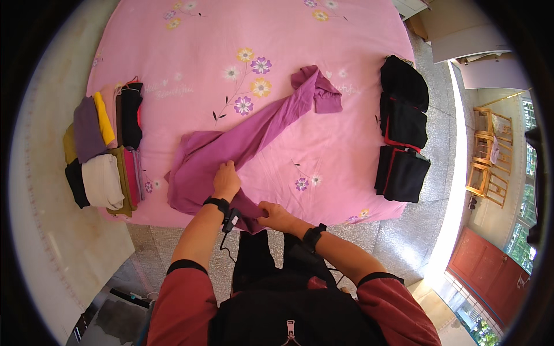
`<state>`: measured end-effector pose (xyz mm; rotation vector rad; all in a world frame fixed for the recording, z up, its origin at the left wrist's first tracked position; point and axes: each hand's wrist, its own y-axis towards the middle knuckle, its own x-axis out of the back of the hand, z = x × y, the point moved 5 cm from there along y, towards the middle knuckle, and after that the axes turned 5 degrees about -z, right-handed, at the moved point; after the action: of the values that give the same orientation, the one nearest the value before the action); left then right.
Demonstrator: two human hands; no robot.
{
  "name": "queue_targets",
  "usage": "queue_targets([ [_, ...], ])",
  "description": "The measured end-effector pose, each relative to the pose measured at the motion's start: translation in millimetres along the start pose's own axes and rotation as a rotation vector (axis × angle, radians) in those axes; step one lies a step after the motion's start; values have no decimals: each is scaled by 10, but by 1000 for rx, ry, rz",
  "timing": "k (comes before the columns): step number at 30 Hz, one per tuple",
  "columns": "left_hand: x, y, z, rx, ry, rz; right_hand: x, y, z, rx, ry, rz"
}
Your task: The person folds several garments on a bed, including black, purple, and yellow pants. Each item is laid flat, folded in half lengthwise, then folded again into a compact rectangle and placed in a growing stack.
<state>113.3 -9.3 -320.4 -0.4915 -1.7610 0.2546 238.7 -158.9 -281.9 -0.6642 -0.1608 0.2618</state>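
A purple garment [216,151] lies spread on the pink floral bed sheet [164,56]. From its wide lower left part, a long narrow section runs up to the right and ends in a bent, gathered cuff [327,103]. My left hand [227,181] rests on the wide part near its inner edge, fingers curled into the cloth. Lower and to the right, my right hand [279,217] pinches the part of the garment that hangs at the near edge of the bed. Black straps circle both wrists.
Several folded clothes in mixed colours, including a white one [102,181], are piled on the bed's left side. Folded black garments [402,173] form a row along the right edge. Wooden chairs [489,155] stand farther right, above a red door [484,268].
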Motion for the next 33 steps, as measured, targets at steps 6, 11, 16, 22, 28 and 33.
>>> queue_targets([
  [6, 917, -241, 482, -147, -49, -246, 349, 9, 125, 44, -374, -123],
  [11, 1240, -747, 782, -154, -2, -205, 557, 20, 263, 9, -727, -386],
  [16, 1484, -1137, 1085, -107, 36, -216, 918, 25, 334, 105, -908, -699],
  [22, 1557, -1314, 1652, -36, 72, -310, 1689, -344, 160, 137, -985, -949],
  [28, 1249, -1494, 2214, 25, 78, -291, 2260, -897, -246, 186, -1108, -1009],
  [33, 950, -1674, 2461, 25, -5, -327, 2331, -759, -879, -175, -1190, -767],
])
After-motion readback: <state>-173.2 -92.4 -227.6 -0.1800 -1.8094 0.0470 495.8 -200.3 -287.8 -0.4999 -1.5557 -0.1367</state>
